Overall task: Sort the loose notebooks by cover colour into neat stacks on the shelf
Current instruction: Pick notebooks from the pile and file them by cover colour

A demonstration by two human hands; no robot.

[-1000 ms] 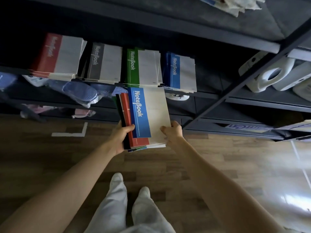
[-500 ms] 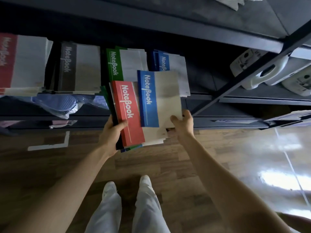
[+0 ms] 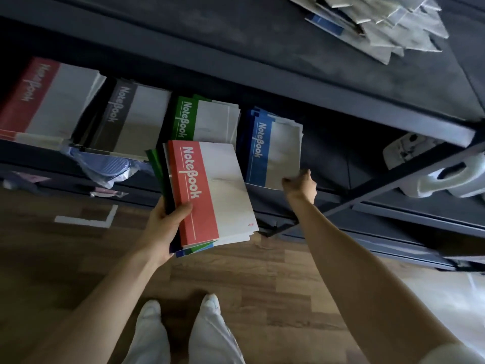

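Observation:
My left hand [image 3: 164, 228] grips a bundle of loose notebooks in front of the shelf, with a red-covered notebook [image 3: 210, 193] on top and green, black and blue edges showing beneath. My right hand [image 3: 300, 186] pinches the near corner of a blue notebook [image 3: 274, 153] that lies on top of the blue stack on the dark shelf [image 3: 328, 158]. Left of it on the same shelf stand a green stack [image 3: 204, 120], a black stack [image 3: 131, 116] and a red stack [image 3: 44, 98].
A pile of papers [image 3: 378, 24] lies on the shelf board above. White handled objects [image 3: 443, 177] sit to the right behind a diagonal brace. Bagged blue items [image 3: 105, 166] lie on the lower shelf. My legs and the wooden floor are below.
My right hand carried the blue notebook off the held bundle and up onto the blue stack. The red notebook is now the top of the bundle in my left hand.

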